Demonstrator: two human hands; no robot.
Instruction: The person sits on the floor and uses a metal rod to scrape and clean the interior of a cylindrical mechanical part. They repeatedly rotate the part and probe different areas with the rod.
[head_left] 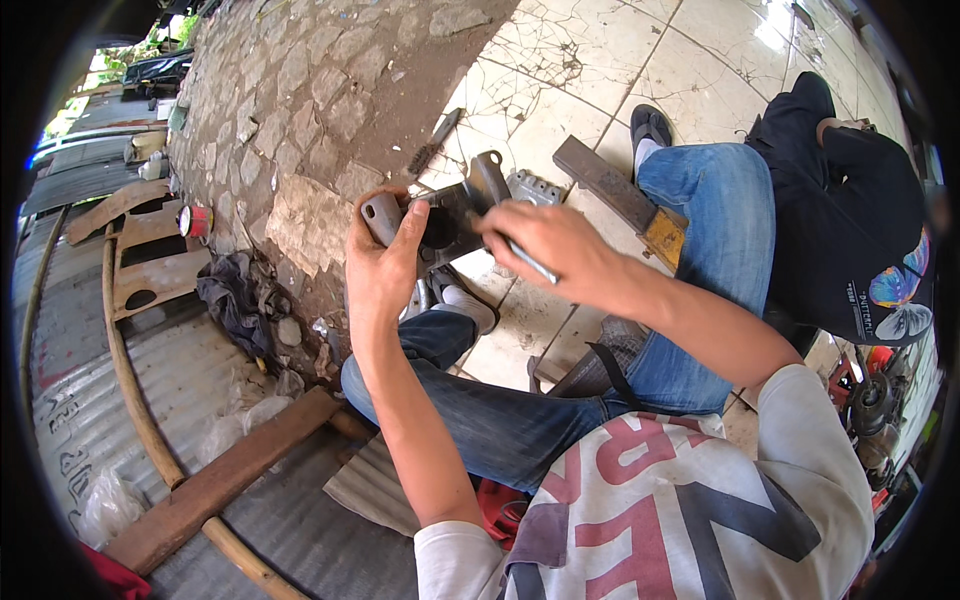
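My left hand (386, 250) grips a dark grey metal bracket (488, 182) with holes in its ends and a round opening, holding it tilted above my lap. My right hand (530, 245) is closed on a slim silver metal tool (540, 265), its working end against or close to the bracket's middle, hidden by my fingers. A lighter grey cast metal part (535, 188) lies on the tiles just behind the bracket. A wire brush (430, 145) lies beyond it, and a long dark bar (600, 175) with a yellow end sits by my right leg.
A person in black (830, 220) crouches at my right, near assorted machine parts (870, 410). At left are corrugated sheets (120, 400), wooden planks (230, 470), dark cloth (240, 300) and a red can (196, 220). Cracked white tiles (680, 60) meet stone paving (300, 70) ahead.
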